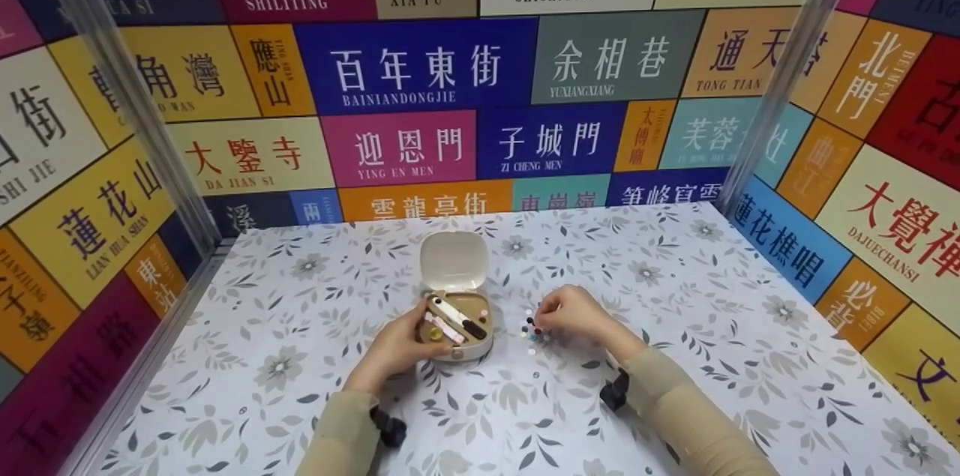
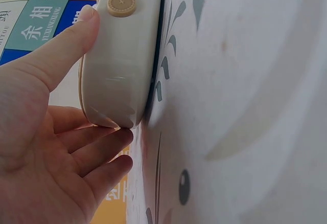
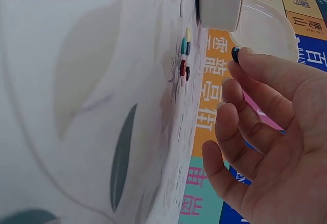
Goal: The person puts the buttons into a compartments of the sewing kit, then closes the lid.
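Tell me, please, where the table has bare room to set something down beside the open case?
The floral tablecloth lies bare right of the right hand, left of the left hand, and behind the raised lid. It is crowded between the sewing case and the scattered buttons.

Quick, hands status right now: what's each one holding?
Left hand: holding the small open case, thumb on its side.
Right hand: pinching a small dark button at its fingertips.
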`<state>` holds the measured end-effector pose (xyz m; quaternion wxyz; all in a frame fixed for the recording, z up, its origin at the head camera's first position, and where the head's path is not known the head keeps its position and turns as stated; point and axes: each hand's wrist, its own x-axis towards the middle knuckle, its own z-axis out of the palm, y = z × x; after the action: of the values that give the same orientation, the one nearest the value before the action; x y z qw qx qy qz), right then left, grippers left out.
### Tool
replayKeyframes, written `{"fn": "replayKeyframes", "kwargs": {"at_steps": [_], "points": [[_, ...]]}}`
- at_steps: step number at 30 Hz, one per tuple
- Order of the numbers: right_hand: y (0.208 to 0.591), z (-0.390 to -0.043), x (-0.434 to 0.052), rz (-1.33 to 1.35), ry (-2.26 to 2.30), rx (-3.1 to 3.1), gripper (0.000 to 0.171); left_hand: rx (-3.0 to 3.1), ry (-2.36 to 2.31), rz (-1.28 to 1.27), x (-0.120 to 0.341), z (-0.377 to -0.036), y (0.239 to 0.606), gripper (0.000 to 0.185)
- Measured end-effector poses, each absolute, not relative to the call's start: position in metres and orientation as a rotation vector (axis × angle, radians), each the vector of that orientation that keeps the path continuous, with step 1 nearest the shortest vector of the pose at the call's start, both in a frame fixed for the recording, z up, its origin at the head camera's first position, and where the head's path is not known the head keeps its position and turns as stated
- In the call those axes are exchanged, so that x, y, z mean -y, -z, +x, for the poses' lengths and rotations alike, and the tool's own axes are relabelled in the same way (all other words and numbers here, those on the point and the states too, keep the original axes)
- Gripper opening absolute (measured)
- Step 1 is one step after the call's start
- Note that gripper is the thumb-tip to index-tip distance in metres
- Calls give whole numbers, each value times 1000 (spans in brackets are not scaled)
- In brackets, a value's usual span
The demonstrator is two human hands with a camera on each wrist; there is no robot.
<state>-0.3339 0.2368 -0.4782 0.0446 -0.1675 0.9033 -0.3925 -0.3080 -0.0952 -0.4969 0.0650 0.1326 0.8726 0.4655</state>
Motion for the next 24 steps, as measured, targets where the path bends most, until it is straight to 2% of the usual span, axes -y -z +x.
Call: {"fn": "replayKeyframes", "kwargs": {"at_steps": [9, 24], "points": [[475, -335, -231, -442, 1209, -2766, 7, -2643, -1384, 438, 96, -309, 495, 107], [469, -341, -219, -493, 1145, -2793, 9, -2626, -1386, 460, 98, -309, 496, 105]]}}
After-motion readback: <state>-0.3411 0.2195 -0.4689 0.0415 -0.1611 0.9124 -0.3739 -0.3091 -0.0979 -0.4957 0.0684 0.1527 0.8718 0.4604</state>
